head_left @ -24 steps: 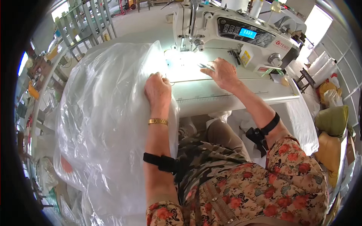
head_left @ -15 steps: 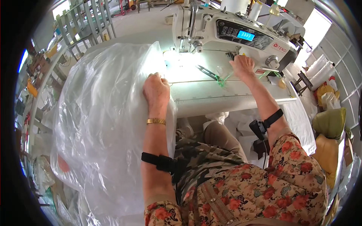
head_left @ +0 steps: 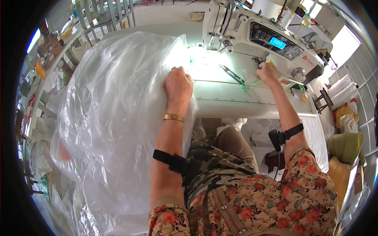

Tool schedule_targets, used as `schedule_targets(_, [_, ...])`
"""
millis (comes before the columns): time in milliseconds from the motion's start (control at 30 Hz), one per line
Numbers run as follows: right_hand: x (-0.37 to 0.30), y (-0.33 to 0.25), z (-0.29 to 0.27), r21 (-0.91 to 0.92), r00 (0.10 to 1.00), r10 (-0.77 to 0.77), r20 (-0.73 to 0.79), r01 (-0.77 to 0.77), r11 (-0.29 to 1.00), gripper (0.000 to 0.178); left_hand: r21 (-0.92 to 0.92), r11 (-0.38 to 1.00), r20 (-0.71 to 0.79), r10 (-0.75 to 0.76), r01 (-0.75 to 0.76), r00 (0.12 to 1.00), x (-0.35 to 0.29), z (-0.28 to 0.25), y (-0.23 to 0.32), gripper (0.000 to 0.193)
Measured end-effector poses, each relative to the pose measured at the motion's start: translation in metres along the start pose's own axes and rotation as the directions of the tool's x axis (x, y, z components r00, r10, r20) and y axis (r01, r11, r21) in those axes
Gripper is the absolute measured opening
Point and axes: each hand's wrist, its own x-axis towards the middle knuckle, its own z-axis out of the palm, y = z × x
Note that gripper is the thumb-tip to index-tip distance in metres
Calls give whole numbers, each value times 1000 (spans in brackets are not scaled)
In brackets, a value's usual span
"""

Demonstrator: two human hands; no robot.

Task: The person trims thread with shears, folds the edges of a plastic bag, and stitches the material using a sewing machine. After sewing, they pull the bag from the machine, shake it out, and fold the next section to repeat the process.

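My left hand (head_left: 179, 86) is closed in a fist on the right edge of a large, clear plastic bag or sheet (head_left: 114, 106), beside the lit needle area of a white sewing machine (head_left: 232, 31). The plastic spreads over the left of the table and hangs down in folds. My right hand (head_left: 267, 74) has its fingers closed at the machine's base, next to small dark metal parts (head_left: 257, 61). What its fingertips hold, if anything, is hidden. Dark thread snips (head_left: 231, 73) with green string (head_left: 244, 84) lie on the machine bed between my hands.
The machine has a lit blue display (head_left: 277, 42) and white thread cones (head_left: 286, 17) behind it. White rolls (head_left: 342, 89) and a stuffed olive sack (head_left: 345, 147) are at the right. A grey metal chair (head_left: 104, 17) stands at the far left, beyond the table.
The view has shifted, so the machine and both hands appear farther right. My left hand stays on the plastic edge, and my right hand stays by the dark metal parts.
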Motion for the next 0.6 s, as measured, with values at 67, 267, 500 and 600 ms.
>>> schedule_targets(67, [1, -2, -5, -57, 996, -13, 85, 18, 998, 27, 12, 1000, 7, -1, 1, 1000, 1, -3, 2, 18])
schedule_targets(267, [19, -1, 7, -197, 991, 124, 51, -112, 974, 30, 22, 1000, 25, 4, -5, 1000, 1, 0, 7, 20])
schedule_targets(500, [1, -8, -29, -39, 985, 4, 172, 3, 999, 27, 29, 1000, 14, -9, 8, 1000, 3, 1, 0, 21])
schedule_targets(600, [-10, -16, -55, 89, 987, -71, 144, 58, 994, 24, 50, 999, 27, 12, -14, 1000, 1, 4, 0, 20])
